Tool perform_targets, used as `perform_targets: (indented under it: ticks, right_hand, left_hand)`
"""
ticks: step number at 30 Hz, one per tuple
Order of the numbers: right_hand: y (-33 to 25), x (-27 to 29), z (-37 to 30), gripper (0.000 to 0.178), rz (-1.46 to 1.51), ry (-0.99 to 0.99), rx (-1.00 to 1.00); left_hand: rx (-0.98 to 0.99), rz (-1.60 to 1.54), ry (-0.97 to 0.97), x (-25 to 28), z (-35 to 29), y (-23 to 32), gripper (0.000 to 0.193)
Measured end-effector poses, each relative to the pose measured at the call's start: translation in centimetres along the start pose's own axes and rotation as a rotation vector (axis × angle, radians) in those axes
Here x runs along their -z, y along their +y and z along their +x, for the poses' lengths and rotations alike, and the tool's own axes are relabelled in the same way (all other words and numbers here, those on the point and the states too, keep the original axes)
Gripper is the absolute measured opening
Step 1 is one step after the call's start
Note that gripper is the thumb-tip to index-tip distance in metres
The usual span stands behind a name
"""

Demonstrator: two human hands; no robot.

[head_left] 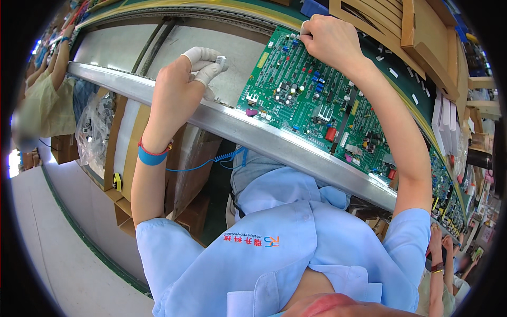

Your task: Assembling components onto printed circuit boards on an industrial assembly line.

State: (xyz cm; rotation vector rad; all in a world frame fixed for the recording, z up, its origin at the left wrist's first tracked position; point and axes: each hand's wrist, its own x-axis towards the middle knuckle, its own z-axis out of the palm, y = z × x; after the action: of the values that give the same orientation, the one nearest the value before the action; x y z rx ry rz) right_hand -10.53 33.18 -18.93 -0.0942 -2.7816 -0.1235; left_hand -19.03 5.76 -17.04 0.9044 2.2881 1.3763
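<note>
My left hand (185,79), with white covers on its fingertips, is raised over the conveyor rail's near side. Its thumb and fingers pinch a small white connector (221,61). A green circuit board (280,105) lies to its right, crowded with capacitors, a red cylindrical part (331,134) and a silver heat sink (324,112). My right hand (332,42) is at the board's far edge, fingers curled and closed, a white cover on one fingertip. Whatever is between those fingers is hidden. A blue wristband (153,155) circles my left wrist, and a coiled blue cord (227,156) hangs below the rail.
A metal rail (296,140) runs along the near side of the conveyor. Beyond the board, loose white connectors (393,73) lie on a green surface beside cardboard trays (430,39). Cartons and a plastic bag (96,132) stand at left. Other people work at both sides.
</note>
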Motion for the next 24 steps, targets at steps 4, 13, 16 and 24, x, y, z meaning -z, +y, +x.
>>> perform_targets:
  ticks: [4,13,16,24]
  right_hand:
    - [0.0,0.1,0.0,0.013,-0.009,-0.054,0.013]
    - [0.5,4.5,-3.0,0.021,0.27,-0.031,-0.061]
    - [1.7,4.8,-5.0,0.021,0.315,-0.025,-0.056]
    - [3.7,7.2,-9.8,0.018,0.374,-0.1,-0.212]
  left_hand:
    - [0.058,0.19,-0.061,0.0,0.0,0.8,0.018]
    - [-0.141,0.455,-0.163,-1.4,-0.2,0.4,0.02]
    - [-0.055,0.537,-0.227,-1.9,0.3,0.6,0.025]
    - [0.001,0.672,-0.322,-2.5,1.7,1.8,0.03]
